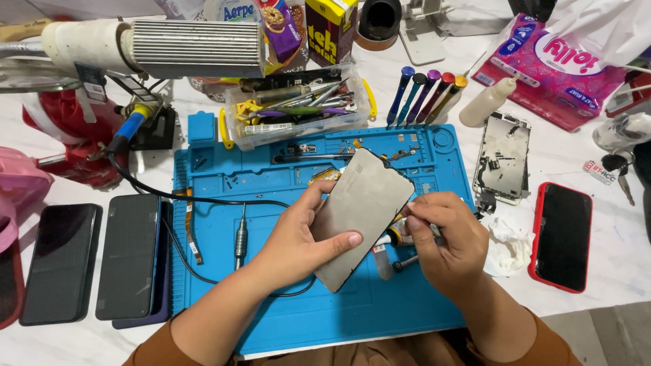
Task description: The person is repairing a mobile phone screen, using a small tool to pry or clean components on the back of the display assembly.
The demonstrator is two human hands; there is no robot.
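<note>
Far left of the left hand: two dark flat phones (61,261) lie side by side on the white table (624,264), well apart from the hand; the second, a black slab with a greyish face (129,256), lies just beside the mat's left edge.
Work surface: a blue silicone repair mat (352,318) with moulded trays along its top – both hands hover over its middle.
Just left of the left hand: a slim metal-handled screwdriver (241,238) lies upright on the mat, near the thumb side, with a black cable (183,198) curving past it.
Left hand (295,238): clamped on the grey rectangular phone screen panel (363,215) – thumb across its lower face, fingers behind it (only partly seen).
Panel: held tilted above the mat, between the two hands, its back face towards the camera.
Right hand (444,242): fingers pinched together at the panel's right edge, touching it; whether a small tool sits in the pinch I cannot tell.
Below the right hand: a small black-and-yellow tool (397,237) on the mat, just beside the fingers.
Right of the right hand: a crumpled white tissue (508,245) near it, then a red-cased phone with a black screen (561,236) further out.
Above the right hand: a bare metal phone frame (503,163), well apart.
</note>
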